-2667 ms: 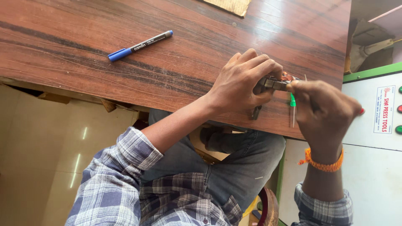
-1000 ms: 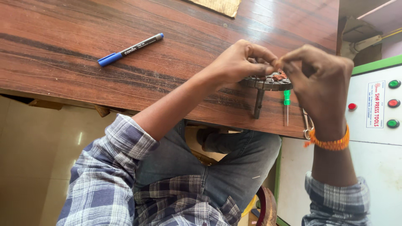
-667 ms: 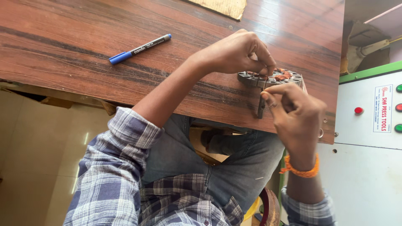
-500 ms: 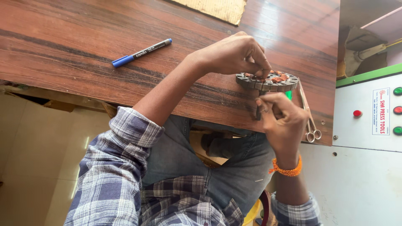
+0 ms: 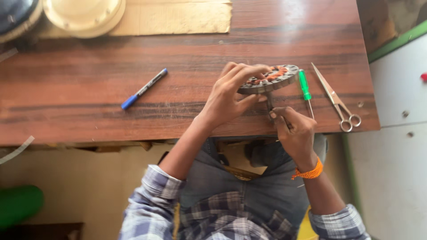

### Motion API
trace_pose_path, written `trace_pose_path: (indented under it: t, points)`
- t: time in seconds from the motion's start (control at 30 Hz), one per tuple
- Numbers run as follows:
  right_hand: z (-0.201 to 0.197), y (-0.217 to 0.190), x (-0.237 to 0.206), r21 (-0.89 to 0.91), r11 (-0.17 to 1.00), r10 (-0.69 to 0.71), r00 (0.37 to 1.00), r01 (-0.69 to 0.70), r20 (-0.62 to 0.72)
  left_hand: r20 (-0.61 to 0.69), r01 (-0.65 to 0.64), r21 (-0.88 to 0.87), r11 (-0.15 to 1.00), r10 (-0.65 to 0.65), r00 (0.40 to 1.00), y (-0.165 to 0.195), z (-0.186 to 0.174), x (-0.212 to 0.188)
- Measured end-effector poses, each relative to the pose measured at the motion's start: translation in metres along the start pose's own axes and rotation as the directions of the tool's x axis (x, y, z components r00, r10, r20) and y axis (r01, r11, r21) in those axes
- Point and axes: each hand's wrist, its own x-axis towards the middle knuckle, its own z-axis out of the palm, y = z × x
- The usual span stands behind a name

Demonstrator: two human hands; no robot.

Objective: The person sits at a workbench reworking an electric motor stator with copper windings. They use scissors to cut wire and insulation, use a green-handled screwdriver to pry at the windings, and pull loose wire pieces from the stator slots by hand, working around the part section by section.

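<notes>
We see the left hand (image 5: 229,95) wrapped over a round metal stator disc (image 5: 269,78) with copper-coloured windings, fingers curled on its rim and thumb pressing from below, so the disc is grasped and tilted up off the wooden table (image 5: 178,102) close to the near edge. The right hand (image 5: 296,131) is clenched around a thin dark tool or shaft (image 5: 269,101) that runs up to the underside of the disc; we cannot tell exactly what that piece is. In our judgement the main risk is a slip: the disc rests only on the fingers and that slender stem, right by the table edge, so a sideways push could twist it loose and drop it into the lap, or let the stem skid and nick the windings. The green-handled screwdriver (image 5: 306,91) lies just beside the disc, and the scissors (image 5: 338,100) a little farther right, both easy to knock. The disc looks grey and toothed around its rim, with orange-brown coils packed in a ring. A blue marker pen (image 5: 144,89) lies well apart to the left.
</notes>
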Motion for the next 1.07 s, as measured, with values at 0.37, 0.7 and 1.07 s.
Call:
trace_pose_path:
  t: [0.37,0.7,1.07]
  points:
    - [-0.004,0.005,-0.012,0.07,0.992,-0.097,0.99,0.105,-0.105,-0.472,0.187,0.125,0.974,-0.107,0.875,0.025,-0.034,-0.13]
    - [0.003,0.016,-0.021,0.033,0.997,-0.07,0.983,0.077,-0.17,-0.297,0.443,0.764,0.469,-0.354,0.887,0.069,-0.051,-0.287]
    - [-0.002,0.025,-0.016,0.016,0.971,-0.232,0.956,0.239,-0.181,-0.435,0.77,0.465,0.437,-0.644,0.629,0.055,-0.055,-0.329]
